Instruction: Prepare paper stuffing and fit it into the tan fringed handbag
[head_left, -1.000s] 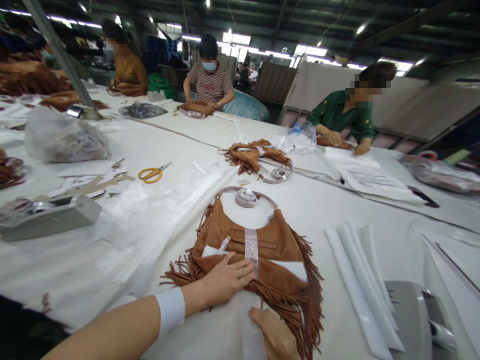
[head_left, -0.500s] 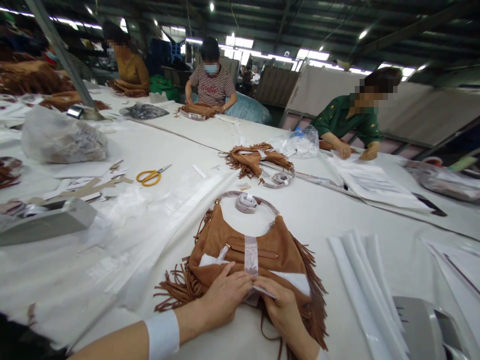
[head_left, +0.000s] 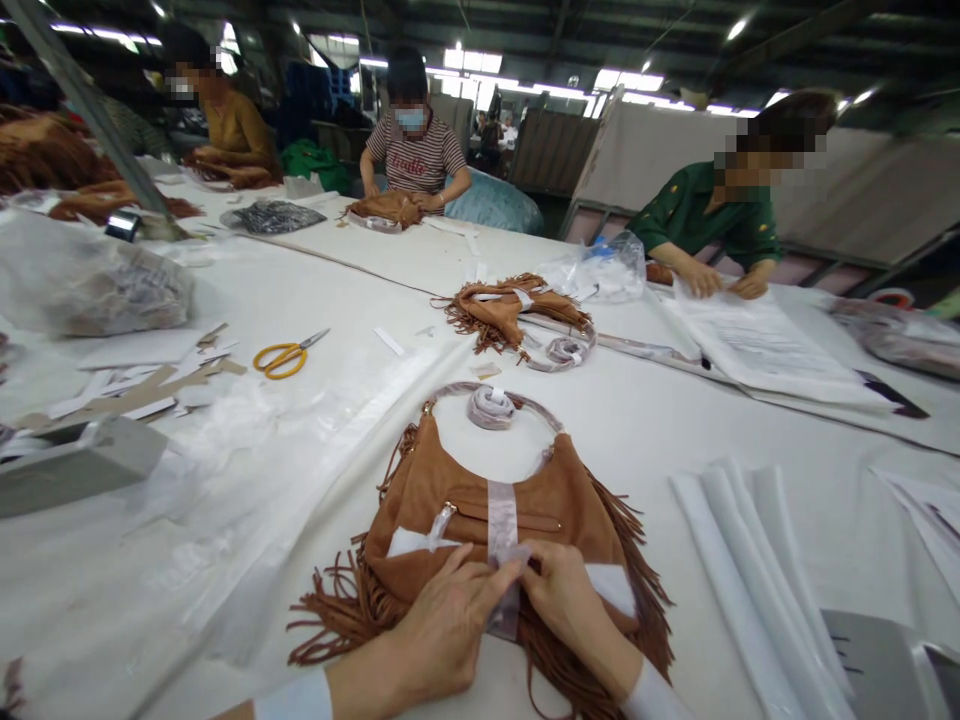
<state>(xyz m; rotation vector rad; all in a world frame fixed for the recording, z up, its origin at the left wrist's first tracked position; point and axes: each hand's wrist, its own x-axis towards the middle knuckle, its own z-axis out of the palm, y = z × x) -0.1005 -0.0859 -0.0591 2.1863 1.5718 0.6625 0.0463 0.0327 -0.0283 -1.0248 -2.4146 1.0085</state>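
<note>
A brown fringed handbag (head_left: 450, 470) lies flat on the white table, its wrapped handle pointing away from me. A clear plastic strip (head_left: 502, 508) runs down over the middle of its front, across the zip. My left hand (head_left: 442, 625) rests on the lower front, fingers stretched out, with the index fingertip against the strip. Beside it, my right hand (head_left: 566, 595) is closed in a pinch on the strip at the bag's lower middle. White padding sheet (head_left: 611, 587) shows at the bag's lower right. A coiled wrapped strap (head_left: 491, 406) sits inside the handle loop.
Yellow-handled scissors (head_left: 281, 360) and cardboard scraps (head_left: 161, 380) lie left. A second fringed bag (head_left: 506, 310) is further back. White plastic sheets (head_left: 757, 580) and a grey device (head_left: 889, 665) are at right. A person in green (head_left: 709, 225) and others work across the table.
My right hand has moved up beside my left fingertips, and the strip's lower part now lies over the bag's front. The view has shifted slightly. The bag stays put.
</note>
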